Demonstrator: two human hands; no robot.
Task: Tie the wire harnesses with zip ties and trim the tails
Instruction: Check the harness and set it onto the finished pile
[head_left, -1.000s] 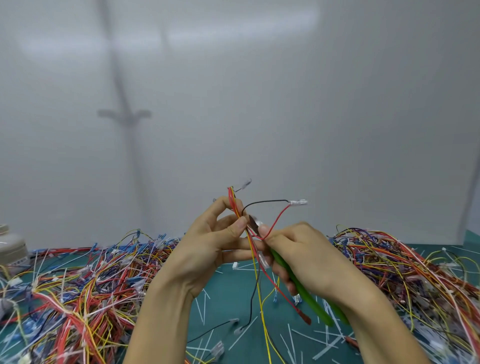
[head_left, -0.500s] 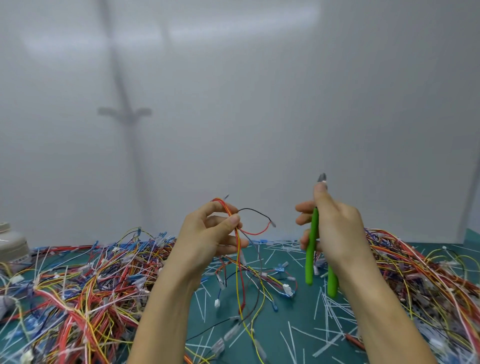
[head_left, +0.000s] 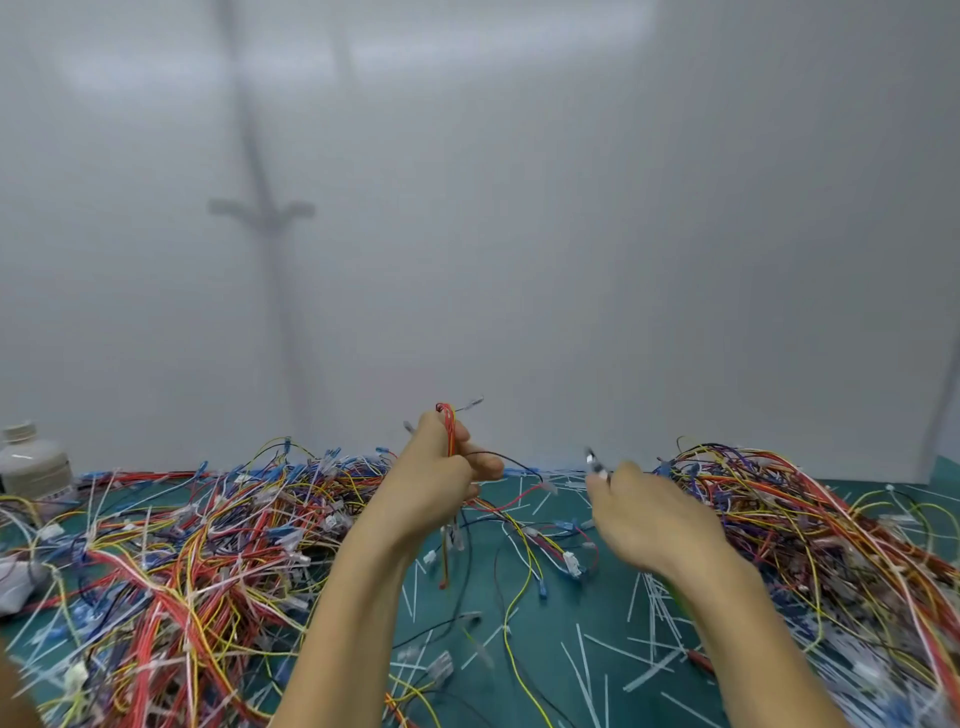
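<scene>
Gripping a small harness (head_left: 447, 427) in a curled fist, the left hand (head_left: 436, 488) is holding it raised above the green mat (head_left: 556, 618). The bundle's long axis is running near upright: its red and yellow loop is poking out above the knuckles, and its loose ends are hanging straight down below the wrist.

The right hand (head_left: 654, 525) is showing as a motion blur with its back toward the camera. Its fingers are hidden, yet the metal tip of the cutters (head_left: 592, 460) is sticking out past the index side, so it is evidently closing round that tool.

From this hand the harness is lying to the left at about the same height, well apart, with stray black and red leads trailing between them. The tip is pointing up and left, roughly toward the bundle.

Whether a zip tie is sitting on the harness, trimmed or not, is too small to tell. If a tail is waiting, the right hand is facing a sideways approach, meeting the upright bundle crosswise just above the left thumb.
</scene>
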